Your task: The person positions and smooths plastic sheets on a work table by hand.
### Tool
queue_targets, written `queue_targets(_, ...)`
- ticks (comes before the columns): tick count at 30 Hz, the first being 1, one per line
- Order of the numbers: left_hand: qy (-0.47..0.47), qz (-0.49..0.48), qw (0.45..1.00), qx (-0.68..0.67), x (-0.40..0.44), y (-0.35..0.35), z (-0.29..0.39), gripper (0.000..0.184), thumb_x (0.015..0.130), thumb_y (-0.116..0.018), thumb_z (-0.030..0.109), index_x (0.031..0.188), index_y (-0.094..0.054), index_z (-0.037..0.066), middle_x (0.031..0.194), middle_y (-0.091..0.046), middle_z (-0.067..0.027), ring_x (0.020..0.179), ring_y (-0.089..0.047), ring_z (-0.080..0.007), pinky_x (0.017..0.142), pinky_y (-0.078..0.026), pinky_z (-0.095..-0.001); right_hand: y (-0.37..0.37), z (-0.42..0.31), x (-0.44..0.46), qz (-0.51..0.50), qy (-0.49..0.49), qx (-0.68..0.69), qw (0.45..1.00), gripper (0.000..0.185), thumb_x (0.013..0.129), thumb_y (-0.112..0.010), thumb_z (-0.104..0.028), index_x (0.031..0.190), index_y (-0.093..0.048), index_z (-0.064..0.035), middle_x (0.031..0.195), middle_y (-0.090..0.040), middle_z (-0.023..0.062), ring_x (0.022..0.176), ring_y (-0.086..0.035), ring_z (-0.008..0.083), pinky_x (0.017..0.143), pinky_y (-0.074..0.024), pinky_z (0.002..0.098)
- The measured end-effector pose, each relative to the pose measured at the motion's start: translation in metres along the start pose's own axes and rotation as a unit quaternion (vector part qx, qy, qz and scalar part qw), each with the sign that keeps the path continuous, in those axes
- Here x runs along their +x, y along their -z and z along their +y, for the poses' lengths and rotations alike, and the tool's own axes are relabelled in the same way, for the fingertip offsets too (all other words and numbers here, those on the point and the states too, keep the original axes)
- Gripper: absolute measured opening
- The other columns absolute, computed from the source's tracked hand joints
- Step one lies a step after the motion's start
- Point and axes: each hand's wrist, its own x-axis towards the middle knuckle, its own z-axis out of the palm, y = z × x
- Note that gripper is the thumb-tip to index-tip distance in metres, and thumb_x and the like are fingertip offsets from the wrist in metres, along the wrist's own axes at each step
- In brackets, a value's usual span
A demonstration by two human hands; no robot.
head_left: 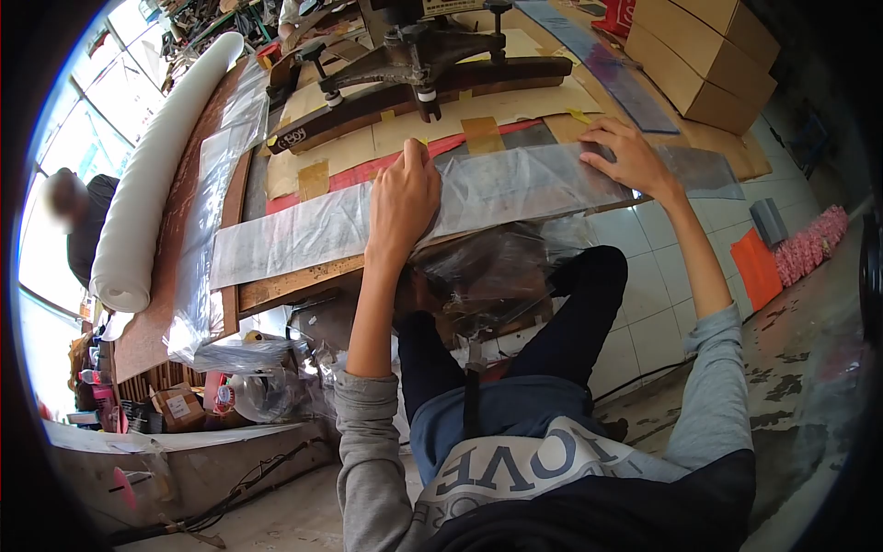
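A long strip of translucent plastic film lies wrinkled across the near edge of the workbench. My left hand is closed at the middle of the strip, knuckles up, its fingertips curled over the film's far edge and mostly hidden. Toward the strip's right end rests my right hand, thumb and fingers apart, touching or just above the film. Beyond both hands, a heavy press with a long curved bar stands over a pale board. Red material and brown tape show beside the film.
A big white roll lies along the bench's left side. Cardboard boxes are stacked at the back right, near a long clear plastic ruler-like strip. Loose clear plastic hangs below the bench. Another person is at far left.
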Motion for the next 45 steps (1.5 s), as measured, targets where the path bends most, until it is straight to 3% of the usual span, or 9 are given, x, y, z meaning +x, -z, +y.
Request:
queue_targets(3,0.028,-0.043,0.997,0.060,0.010,0.002,0.007,0.013,0.081,-0.053,0.007,0.091,-0.048,0.001,0.079,-0.060,-0.0171,0.072,-0.061,-0.0339,0.073,-0.044,-0.0471,-0.002,0.003,-0.002,0.042,0.011,0.006,0.999,0.027,0.078,-0.066,-0.021,0.096,-0.065,-0.0011,0.100,-0.060,0.0118,0.096,-0.056,0.0287,0.086,-0.0437,0.0362)
queue_targets(6,-0.069,-0.026,0.984,0.164,0.027,-0.020,0.041,0.015,0.084,-0.052,0.014,0.094,-0.052,0.002,0.086,-0.060,-0.0140,0.079,-0.061,-0.0320,0.074,-0.047,-0.0452,-0.007,0.004,-0.005,0.079,0.041,-0.011,0.996,0.022,0.076,-0.066,-0.022,0.089,-0.064,-0.0031,0.094,-0.060,0.0096,0.092,-0.057,0.0278,0.083,-0.0441,0.0367)
queue_targets(9,-0.142,-0.127,0.976,0.109,0.043,-0.067,0.089,0.027,0.080,-0.054,0.014,0.103,-0.055,0.000,0.106,-0.053,-0.0143,0.099,-0.055,-0.0293,0.081,-0.045,-0.0445,-0.003,0.001,0.001,0.066,0.044,-0.016,0.997,0.018,0.075,-0.066,-0.020,0.081,-0.060,-0.0037,0.088,-0.059,0.0088,0.090,-0.055,0.0272,0.081,-0.0431,0.0361)
queue_targets(10,-0.149,-0.066,0.986,0.031,0.044,-0.093,0.098,0.031,0.079,-0.054,0.012,0.107,-0.053,0.000,0.107,-0.053,-0.0155,0.100,-0.055,-0.0305,0.081,-0.044,-0.0433,-0.004,0.002,0.004,0.051,0.035,-0.019,0.998,0.018,0.075,-0.066,-0.020,0.078,-0.058,-0.0042,0.086,-0.058,0.0086,0.089,-0.055,0.0270,0.081,-0.0421,0.0362)
queue_targets(13,-0.125,-0.068,0.988,-0.063,0.045,-0.126,0.119,0.033,0.077,-0.054,0.009,0.108,-0.052,0.000,0.106,-0.053,-0.0165,0.100,-0.054,-0.0320,0.081,-0.043,-0.0427,-0.008,0.016,0.005,0.062,0.030,-0.049,0.996,0.020,0.076,-0.065,-0.023,0.076,-0.054,-0.0055,0.082,-0.057,0.0082,0.088,-0.051,0.0269,0.081,-0.0384,0.0377)
queue_targets(18,-0.140,0.011,0.988,-0.062,0.040,-0.132,0.114,0.026,0.075,-0.055,0.008,0.101,-0.056,0.006,0.098,-0.054,-0.0119,0.096,-0.054,-0.0282,0.077,-0.043,-0.0420,0.002,0.034,-0.003,0.062,0.018,-0.056,0.996,0.028,0.080,-0.061,-0.030,0.072,-0.051,-0.0055,0.076,-0.052,0.0065,0.081,-0.046,0.0259,0.078,-0.0337,0.0384)
queue_targets(30,-0.085,-0.008,0.996,-0.017,0.041,-0.135,0.115,0.018,0.075,-0.052,0.009,0.092,-0.058,0.008,0.093,-0.055,-0.0086,0.093,-0.053,-0.0265,0.075,-0.043,-0.0408,0.055,0.144,-0.092,0.055,-0.072,-0.230,0.969,0.039,0.083,-0.058,-0.044,0.078,-0.053,-0.0060,0.080,-0.052,0.0058,0.083,-0.046,0.0252,0.078,-0.0332,0.0385)
queue_targets(36,-0.096,0.016,0.995,-0.004,0.040,-0.134,0.115,0.017,0.075,-0.053,0.008,0.092,-0.058,0.008,0.092,-0.055,-0.0074,0.091,-0.054,-0.0261,0.074,-0.044,-0.0409,0.070,0.176,-0.127,0.033,-0.222,-0.358,0.906,0.039,0.088,-0.050,-0.045,0.086,-0.056,-0.0065,0.086,-0.057,0.0068,0.091,-0.051,0.0267,0.083,-0.0365,0.0470)
queue_targets(45,-0.100,0.011,0.995,0.004,0.040,-0.134,0.115,0.016,0.075,-0.053,0.008,0.091,-0.058,0.008,0.091,-0.055,-0.0075,0.090,-0.054,-0.0264,0.074,-0.044,-0.0408,0.064,0.175,-0.132,0.069,-0.281,-0.367,0.884,0.031,0.090,-0.049,-0.036,0.089,-0.056,-0.0056,0.088,-0.058,0.0096,0.096,-0.053,0.0280,0.080,-0.0396,0.0510)
